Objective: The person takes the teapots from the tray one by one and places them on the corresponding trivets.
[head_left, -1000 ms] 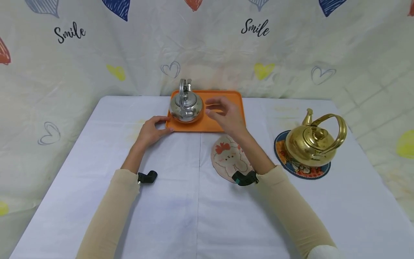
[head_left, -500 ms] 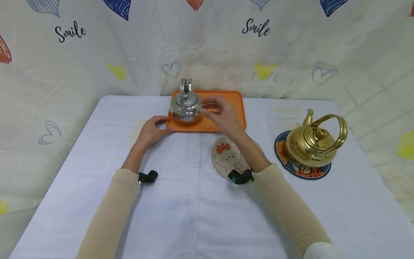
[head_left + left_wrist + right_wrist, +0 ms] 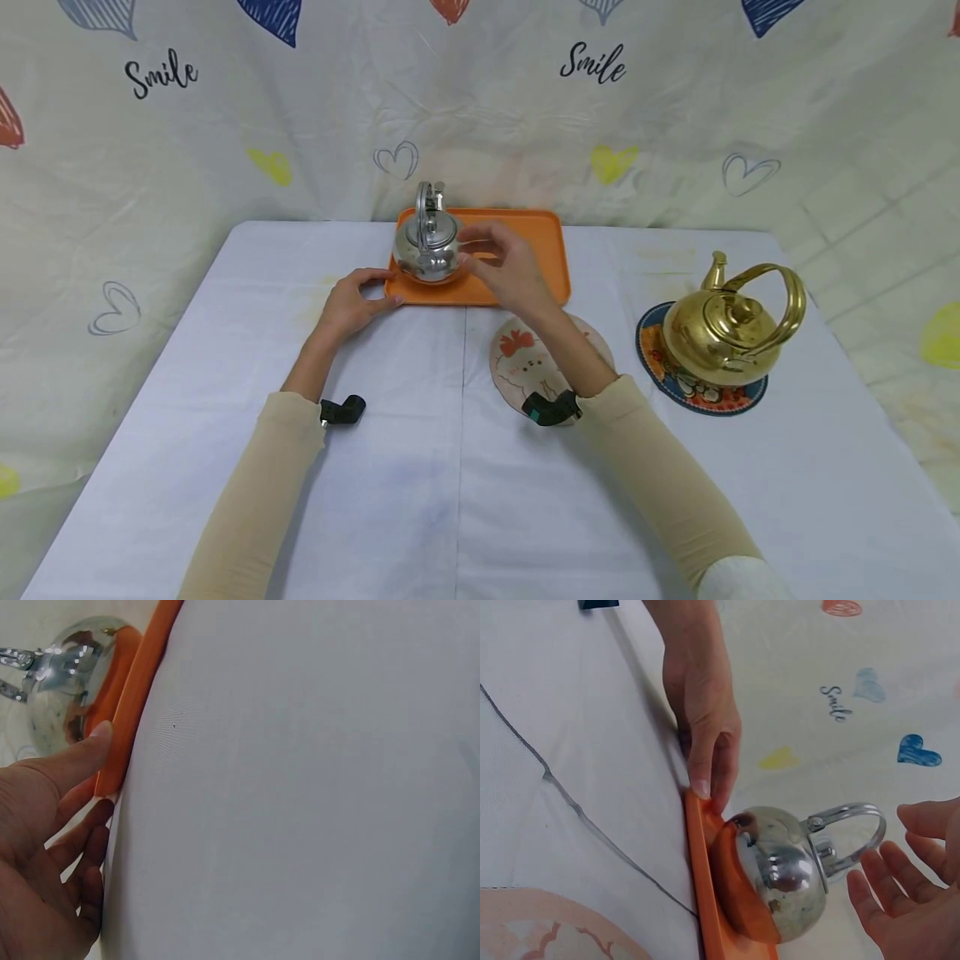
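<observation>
A small silver kettle (image 3: 426, 254) with an upright handle stands on the left part of an orange tray (image 3: 551, 250) at the table's far edge. My left hand (image 3: 351, 304) holds the tray's near left corner. In the left wrist view, the thumb (image 3: 90, 746) lies on the rim with fingers round the corner. To the kettle's right is my right hand (image 3: 513, 271), its fingers spread and loosely bent, holding nothing. The right wrist view has its fingers (image 3: 900, 881) close to the kettle's handle (image 3: 881, 825); whether they touch the kettle I cannot tell.
A round coaster (image 3: 513, 371) with a cartoon face lies partly under my right forearm. At the right, a larger gold kettle (image 3: 701, 342) stands on a patterned round mat (image 3: 651, 337). Behind the table (image 3: 397, 500) hangs a printed cloth (image 3: 495, 100).
My right hand has moved left, closer to the silver kettle. The left hand, the tray and both kettles have stayed in place.
</observation>
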`<move>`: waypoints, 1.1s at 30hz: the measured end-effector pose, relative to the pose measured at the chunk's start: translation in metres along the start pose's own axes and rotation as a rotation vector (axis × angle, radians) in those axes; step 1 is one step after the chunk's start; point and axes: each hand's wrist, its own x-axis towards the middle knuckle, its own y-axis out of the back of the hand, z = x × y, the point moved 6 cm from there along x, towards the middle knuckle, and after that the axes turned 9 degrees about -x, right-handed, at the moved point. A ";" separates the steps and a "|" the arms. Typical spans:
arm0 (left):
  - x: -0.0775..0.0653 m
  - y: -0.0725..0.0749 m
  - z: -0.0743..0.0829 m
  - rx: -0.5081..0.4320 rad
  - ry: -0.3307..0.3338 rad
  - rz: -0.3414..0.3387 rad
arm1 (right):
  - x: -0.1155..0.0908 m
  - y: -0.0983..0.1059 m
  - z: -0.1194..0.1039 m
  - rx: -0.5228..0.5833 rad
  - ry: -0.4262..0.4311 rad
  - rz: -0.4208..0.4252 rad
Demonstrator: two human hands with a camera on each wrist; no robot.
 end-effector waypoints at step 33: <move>0.000 -0.001 0.000 -0.008 0.007 0.001 | 0.012 -0.022 -0.003 -0.029 -0.005 -0.008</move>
